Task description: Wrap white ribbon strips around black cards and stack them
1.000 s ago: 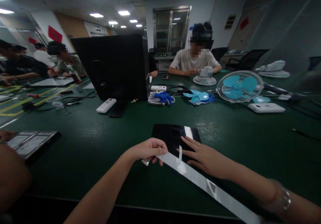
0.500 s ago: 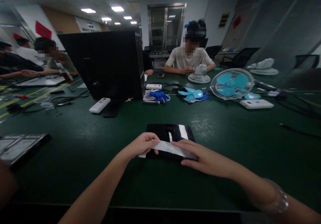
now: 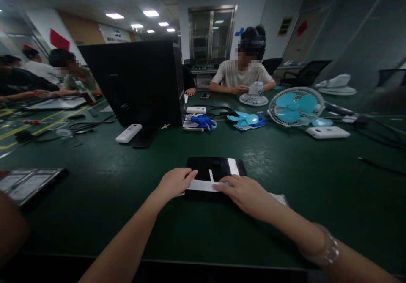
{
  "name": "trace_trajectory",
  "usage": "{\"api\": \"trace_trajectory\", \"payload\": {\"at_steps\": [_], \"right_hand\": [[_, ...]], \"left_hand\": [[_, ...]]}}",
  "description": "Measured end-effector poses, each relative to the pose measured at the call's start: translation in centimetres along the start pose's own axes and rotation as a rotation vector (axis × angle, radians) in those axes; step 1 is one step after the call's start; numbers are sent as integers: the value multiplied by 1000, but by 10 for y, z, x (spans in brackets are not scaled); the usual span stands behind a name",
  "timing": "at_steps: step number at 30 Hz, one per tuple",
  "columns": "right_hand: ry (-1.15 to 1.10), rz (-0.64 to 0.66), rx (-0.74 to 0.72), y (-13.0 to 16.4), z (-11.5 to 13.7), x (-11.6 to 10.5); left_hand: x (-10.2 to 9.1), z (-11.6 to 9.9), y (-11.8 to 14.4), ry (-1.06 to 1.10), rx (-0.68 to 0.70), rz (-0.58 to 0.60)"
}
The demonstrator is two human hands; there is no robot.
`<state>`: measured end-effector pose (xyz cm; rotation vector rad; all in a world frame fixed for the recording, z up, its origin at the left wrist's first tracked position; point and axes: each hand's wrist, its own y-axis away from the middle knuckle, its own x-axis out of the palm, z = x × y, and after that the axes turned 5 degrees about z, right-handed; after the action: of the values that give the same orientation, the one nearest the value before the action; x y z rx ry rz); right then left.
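Now your left hand [image 3: 175, 181] and right hand [image 3: 242, 191] press flat, fingers loosely spread and gripping nothing, on a white strip [image 3: 201, 185] across the black slab [image 3: 215, 169]. Both lie on the green desk [image 3: 104, 181]; a blue fan [image 3: 296, 107] stands at two o'clock.

Both bare forearms reach forward and converge toward the middle. The left hand [image 3: 175, 182] lies palm down, fingers loosely curled and pointing right. The right hand [image 3: 242, 192] lies flat, palm down, fingers stretched left, fingertips near the left hand's. A bracelet circles the right wrist.

The right hand [image 3: 244, 192] hides most of the white strip [image 3: 199, 185].
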<state>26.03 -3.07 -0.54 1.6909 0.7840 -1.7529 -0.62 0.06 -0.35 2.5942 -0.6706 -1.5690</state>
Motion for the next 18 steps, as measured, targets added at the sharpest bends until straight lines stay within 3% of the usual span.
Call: {"api": "trace_trajectory", "payload": {"at_steps": [7, 18], "right_hand": [[37, 22, 61, 5, 0, -1], [113, 48, 75, 7, 6, 3]], "left_hand": [[-1, 2, 0, 16, 47, -11], [0, -2, -3, 63, -2, 46]]}}
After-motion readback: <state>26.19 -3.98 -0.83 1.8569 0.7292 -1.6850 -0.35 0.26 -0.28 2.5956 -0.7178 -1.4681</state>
